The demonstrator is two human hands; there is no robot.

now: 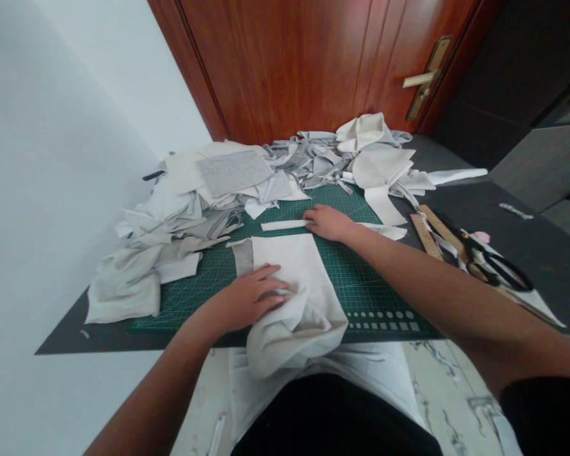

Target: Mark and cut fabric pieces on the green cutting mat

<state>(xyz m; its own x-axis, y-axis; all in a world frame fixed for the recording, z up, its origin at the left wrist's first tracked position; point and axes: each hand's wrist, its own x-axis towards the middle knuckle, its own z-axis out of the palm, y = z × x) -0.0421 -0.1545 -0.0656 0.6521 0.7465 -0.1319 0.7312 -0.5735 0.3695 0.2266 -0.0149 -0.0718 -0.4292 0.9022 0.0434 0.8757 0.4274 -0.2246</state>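
Note:
A white piece of fabric (292, 250) lies on the green cutting mat (361, 266), its near end bunched and hanging over the table's front edge. My left hand (254, 294) rests on its left side with fingers spread. A grey scrap (244, 256) shows from under its upper left corner. Beyond the fabric, my right hand (327, 221) has its fingers curled down at the end of a narrow white fabric strip (282, 225) lying across the mat. Another pale strip (387, 230) sticks out to the right, behind my right forearm.
Heaped fabric scraps (313, 158) line the back, and more cloth pieces (128, 285) pile up at left. On the right lie black-handled scissors (484, 259) and wooden rulers (427, 235). A white wall stands at left; a wooden door (289, 63) is behind the table.

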